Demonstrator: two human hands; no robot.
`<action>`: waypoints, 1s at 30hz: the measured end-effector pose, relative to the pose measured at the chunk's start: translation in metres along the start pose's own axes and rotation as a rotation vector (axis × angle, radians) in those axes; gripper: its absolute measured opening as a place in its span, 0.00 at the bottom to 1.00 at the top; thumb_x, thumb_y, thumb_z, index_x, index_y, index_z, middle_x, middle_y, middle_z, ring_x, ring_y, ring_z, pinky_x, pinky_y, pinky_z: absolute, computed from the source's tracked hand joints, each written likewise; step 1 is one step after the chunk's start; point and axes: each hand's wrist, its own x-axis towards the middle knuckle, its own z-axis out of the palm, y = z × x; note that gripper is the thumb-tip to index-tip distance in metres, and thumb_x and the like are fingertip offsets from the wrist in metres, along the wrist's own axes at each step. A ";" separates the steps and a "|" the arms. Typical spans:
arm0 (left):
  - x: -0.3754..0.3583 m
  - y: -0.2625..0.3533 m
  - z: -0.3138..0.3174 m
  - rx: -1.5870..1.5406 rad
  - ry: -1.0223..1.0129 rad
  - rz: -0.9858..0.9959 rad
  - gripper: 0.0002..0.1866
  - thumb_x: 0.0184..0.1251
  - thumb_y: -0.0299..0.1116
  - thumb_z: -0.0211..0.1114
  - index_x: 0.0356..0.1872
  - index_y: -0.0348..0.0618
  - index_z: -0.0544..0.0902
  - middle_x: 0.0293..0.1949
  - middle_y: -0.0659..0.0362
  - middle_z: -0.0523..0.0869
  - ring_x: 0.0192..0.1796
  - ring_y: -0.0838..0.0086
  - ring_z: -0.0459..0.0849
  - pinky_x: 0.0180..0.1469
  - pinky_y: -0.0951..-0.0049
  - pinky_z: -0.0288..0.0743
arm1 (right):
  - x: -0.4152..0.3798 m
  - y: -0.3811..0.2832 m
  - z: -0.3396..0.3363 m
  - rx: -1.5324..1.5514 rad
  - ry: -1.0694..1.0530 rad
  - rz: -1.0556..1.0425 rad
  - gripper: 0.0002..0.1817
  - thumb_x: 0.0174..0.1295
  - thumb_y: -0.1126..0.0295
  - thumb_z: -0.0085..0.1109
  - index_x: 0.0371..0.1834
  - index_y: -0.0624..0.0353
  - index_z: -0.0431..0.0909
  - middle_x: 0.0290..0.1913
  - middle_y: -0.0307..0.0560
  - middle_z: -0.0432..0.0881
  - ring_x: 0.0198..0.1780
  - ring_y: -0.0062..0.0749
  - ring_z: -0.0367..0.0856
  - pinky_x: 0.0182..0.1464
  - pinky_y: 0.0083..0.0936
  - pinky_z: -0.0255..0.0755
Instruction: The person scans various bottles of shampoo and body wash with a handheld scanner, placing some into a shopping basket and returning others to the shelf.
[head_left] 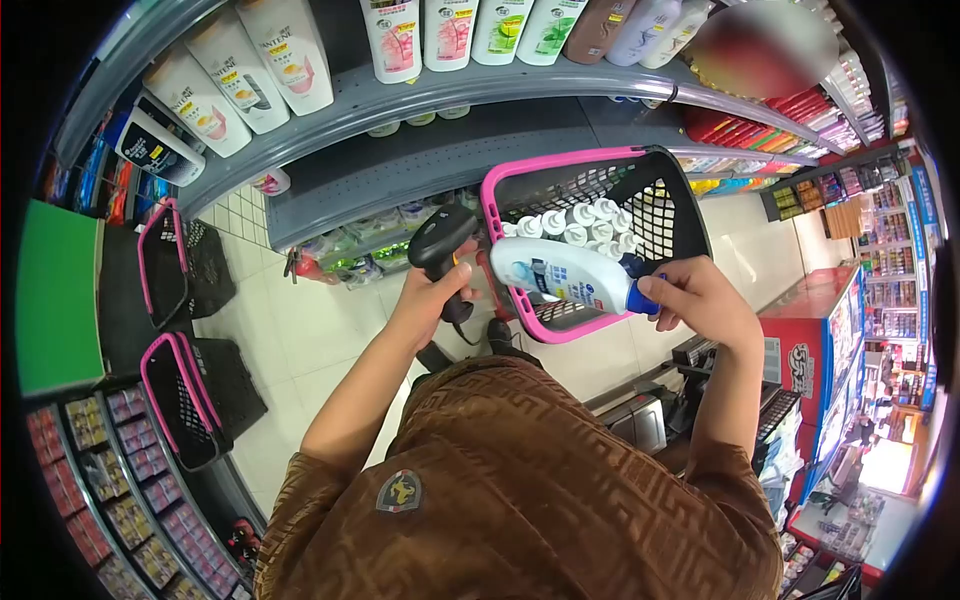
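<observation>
My left hand [438, 296] is wrapped round the grip of a black handheld barcode scanner [442, 243], with its cable hanging down. In my right hand [695, 296] is the blue cap end of a white bottle [558, 274] with blue print. The bottle lies tilted nearly sideways above the near rim of a black shopping basket [655, 205] with a pink rim. Several white-topped bottles [585, 222] stand packed inside the basket. The scanner's head points toward the upper left, apart from the bottle.
Ahead, a grey shelf [400, 100] carries several shampoo bottles [287, 58]. Two more pink-rimmed baskets, an upper one [205, 265] and a lower one [225, 390], are at the left on the tiled floor [325, 345]. A red display case [815, 350] stands at the right.
</observation>
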 end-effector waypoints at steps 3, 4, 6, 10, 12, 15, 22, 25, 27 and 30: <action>-0.010 0.006 -0.014 -0.165 -0.090 -0.014 0.35 0.69 0.38 0.72 0.75 0.43 0.70 0.67 0.55 0.78 0.44 0.79 0.81 0.52 0.68 0.79 | 0.012 -0.006 0.014 0.139 -0.107 -0.037 0.22 0.72 0.57 0.63 0.26 0.65 0.84 0.20 0.44 0.84 0.22 0.24 0.85 0.26 0.18 0.76; -0.014 0.004 -0.023 -0.071 -0.065 -0.034 0.36 0.68 0.37 0.73 0.75 0.43 0.70 0.66 0.56 0.79 0.45 0.79 0.81 0.50 0.71 0.78 | 0.019 -0.007 0.022 0.181 -0.132 -0.047 0.22 0.72 0.57 0.63 0.27 0.65 0.84 0.20 0.44 0.84 0.21 0.24 0.85 0.25 0.18 0.75; -0.030 0.009 -0.027 0.013 0.005 -0.018 0.36 0.63 0.35 0.76 0.72 0.42 0.72 0.59 0.58 0.83 0.44 0.80 0.80 0.45 0.77 0.75 | 0.036 -0.004 0.036 0.254 -0.132 -0.051 0.22 0.73 0.56 0.62 0.28 0.65 0.84 0.20 0.44 0.83 0.20 0.24 0.84 0.24 0.18 0.74; -0.055 0.008 -0.057 -0.015 0.108 -0.102 0.33 0.59 0.35 0.80 0.65 0.40 0.77 0.47 0.61 0.87 0.39 0.82 0.81 0.40 0.77 0.76 | 0.056 -0.015 0.085 0.380 0.008 -0.084 0.25 0.74 0.52 0.60 0.29 0.65 0.83 0.19 0.41 0.79 0.16 0.21 0.77 0.21 0.16 0.69; -0.064 0.010 -0.065 -0.009 0.153 -0.095 0.32 0.60 0.34 0.78 0.65 0.38 0.76 0.45 0.59 0.86 0.36 0.81 0.81 0.41 0.72 0.81 | 0.062 -0.020 0.109 0.255 0.178 -0.111 0.26 0.75 0.49 0.59 0.30 0.63 0.81 0.19 0.37 0.75 0.17 0.18 0.72 0.21 0.19 0.66; -0.074 0.012 -0.078 -0.005 0.190 -0.079 0.31 0.61 0.33 0.77 0.64 0.36 0.75 0.43 0.57 0.86 0.32 0.79 0.81 0.42 0.65 0.87 | 0.075 -0.017 0.148 0.255 0.354 -0.300 0.22 0.77 0.52 0.56 0.34 0.61 0.80 0.24 0.31 0.72 0.25 0.14 0.64 0.27 0.19 0.57; -0.094 0.023 -0.086 -0.023 0.204 -0.057 0.32 0.61 0.36 0.77 0.62 0.33 0.74 0.41 0.53 0.86 0.32 0.78 0.83 0.41 0.64 0.89 | 0.078 -0.034 0.168 0.517 0.286 -0.281 0.21 0.78 0.54 0.56 0.41 0.64 0.83 0.28 0.34 0.77 0.33 0.16 0.72 0.37 0.20 0.68; -0.100 0.031 -0.080 -0.184 0.169 0.010 0.29 0.60 0.35 0.78 0.59 0.33 0.77 0.40 0.53 0.88 0.32 0.72 0.87 0.36 0.74 0.83 | 0.082 -0.028 0.165 0.989 0.036 -0.284 0.17 0.76 0.57 0.58 0.50 0.62 0.82 0.34 0.37 0.82 0.35 0.17 0.79 0.38 0.18 0.71; -0.100 0.034 -0.076 -0.163 0.120 -0.006 0.31 0.59 0.35 0.79 0.59 0.32 0.76 0.44 0.52 0.87 0.40 0.69 0.89 0.45 0.71 0.85 | 0.081 -0.044 0.190 1.068 0.202 -0.279 0.18 0.75 0.57 0.59 0.53 0.63 0.80 0.37 0.38 0.83 0.38 0.19 0.81 0.41 0.20 0.74; -0.093 0.026 -0.057 -0.014 0.289 0.353 0.30 0.55 0.26 0.81 0.58 0.34 0.78 0.51 0.55 0.84 0.53 0.71 0.84 0.55 0.68 0.81 | 0.071 -0.065 0.213 1.113 0.236 -0.289 0.25 0.74 0.55 0.59 0.66 0.58 0.68 0.58 0.47 0.79 0.59 0.32 0.80 0.59 0.36 0.75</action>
